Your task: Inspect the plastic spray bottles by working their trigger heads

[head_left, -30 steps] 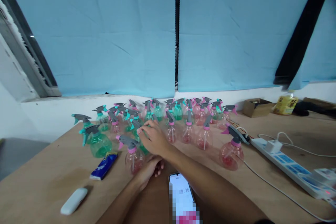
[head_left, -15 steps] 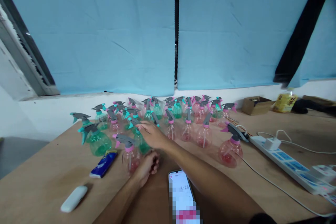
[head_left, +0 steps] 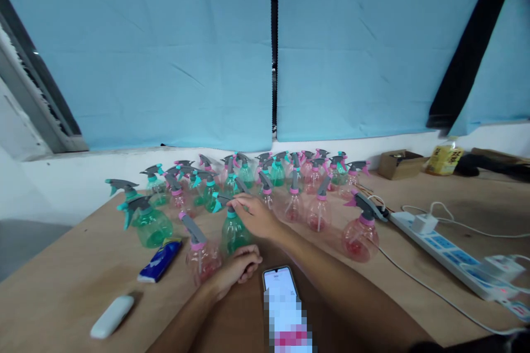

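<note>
A smartphone (head_left: 285,309) lies lit on the near edge of a wooden table (head_left: 62,298), its long axis running away from the wearer, with a white oblong case (head_left: 112,316) and a blue packet (head_left: 160,260) to its left. Just beyond the phone, the left hand (head_left: 236,267) rests loosely curled on the wood at the base of a green spray bottle (head_left: 234,229), clamped on nothing that shows. The right hand (head_left: 259,215) reaches over it, fingers together on the bottle's grey trigger head; whether they grip it cannot be told. The bottle stands upright, long axis vertical, its teal nozzle pointing left. A pink spray bottle (head_left: 201,251) stands touching or just beside it on the left, its head tilted up and left. Farther back, dozens of pink and green bottles crowd toward the white wall. To the right run a power strip (head_left: 447,256) and cables, then a cardboard box (head_left: 397,162). Blue sheeting (head_left: 165,49) covers the windows behind.
</note>
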A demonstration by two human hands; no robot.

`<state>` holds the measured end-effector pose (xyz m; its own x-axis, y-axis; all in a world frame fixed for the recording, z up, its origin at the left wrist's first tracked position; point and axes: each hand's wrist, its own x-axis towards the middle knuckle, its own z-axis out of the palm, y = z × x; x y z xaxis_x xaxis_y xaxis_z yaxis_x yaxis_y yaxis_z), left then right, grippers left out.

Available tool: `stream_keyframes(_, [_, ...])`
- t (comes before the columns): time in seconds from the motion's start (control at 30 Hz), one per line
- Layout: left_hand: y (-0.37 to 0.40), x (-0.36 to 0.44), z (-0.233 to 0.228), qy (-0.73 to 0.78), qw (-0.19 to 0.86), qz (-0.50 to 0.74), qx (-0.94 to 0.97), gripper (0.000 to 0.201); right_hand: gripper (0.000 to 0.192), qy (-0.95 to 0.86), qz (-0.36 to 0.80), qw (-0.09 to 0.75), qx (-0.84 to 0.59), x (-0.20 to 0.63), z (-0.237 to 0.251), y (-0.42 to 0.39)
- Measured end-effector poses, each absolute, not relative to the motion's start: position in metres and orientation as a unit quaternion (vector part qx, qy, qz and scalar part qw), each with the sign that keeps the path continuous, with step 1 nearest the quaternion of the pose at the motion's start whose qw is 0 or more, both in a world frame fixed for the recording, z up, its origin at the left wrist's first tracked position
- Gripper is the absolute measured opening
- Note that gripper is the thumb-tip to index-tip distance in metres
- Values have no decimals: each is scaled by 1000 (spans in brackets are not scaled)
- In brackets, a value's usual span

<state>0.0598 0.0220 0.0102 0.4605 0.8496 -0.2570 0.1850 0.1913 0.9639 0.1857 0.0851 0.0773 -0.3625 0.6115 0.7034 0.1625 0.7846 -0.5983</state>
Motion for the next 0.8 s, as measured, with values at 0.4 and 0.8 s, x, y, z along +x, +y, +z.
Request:
stream_keyframes(0.4, [25,58,3,440,635,258,580,22,31,-655,136,663,-335,230,42,99])
stream_keyframes(0.8, [24,59,7,435,629,273,584,26,37,-620,329,650,-289,242,20,110])
